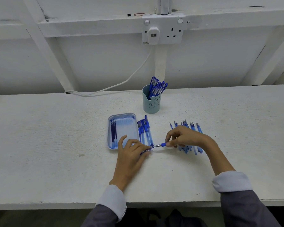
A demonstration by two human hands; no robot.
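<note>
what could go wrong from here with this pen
1. The right hand pinches the small blue pen tip section only at its end, so it might slip before meeting the clear pen barrel in the left hand.
2. That hand hangs over the row of uncapped blue pens and could scatter them.

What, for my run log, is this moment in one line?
left hand grips pen body | right hand pinches pen tip | tray, cup nearby
</note>
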